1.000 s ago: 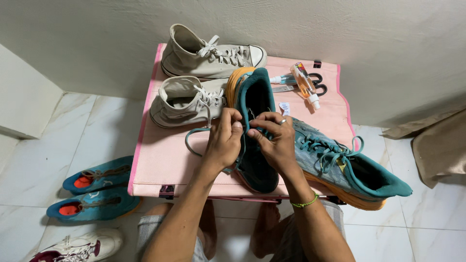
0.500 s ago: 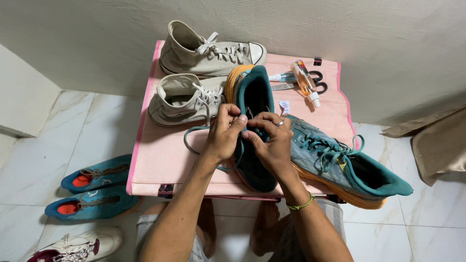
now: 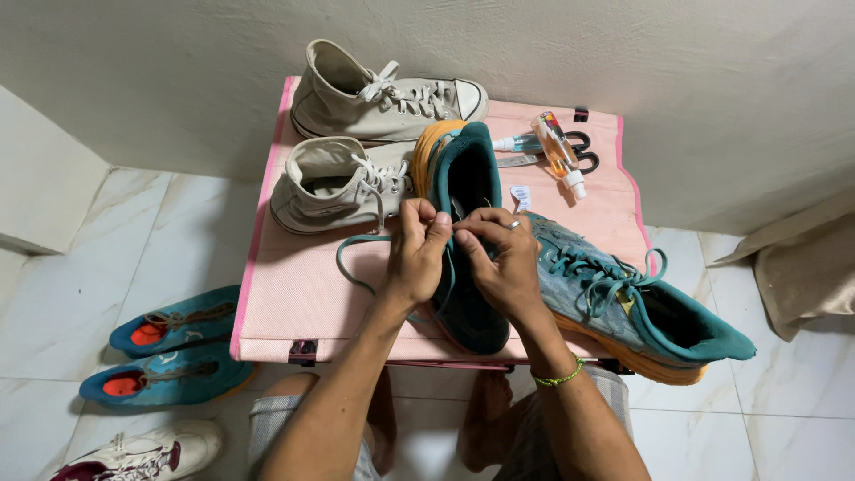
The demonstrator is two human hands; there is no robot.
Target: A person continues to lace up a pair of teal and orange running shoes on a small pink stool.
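The teal running shoe with the orange sole (image 3: 468, 267) is held on the pink fabric-topped table (image 3: 294, 294), its teal lace (image 3: 356, 258) pinched by both left hand (image 3: 415, 254) and right hand (image 3: 500, 258). Should the pinch loosen, the lace could be dropped; farther off, the orange spray bottle (image 3: 558, 151) could be knocked by a tug.

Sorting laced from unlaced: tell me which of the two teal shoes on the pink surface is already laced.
The teal shoe lying right of the right hand, laces tied. The teal shoe under both hands has its lace hanging loose.
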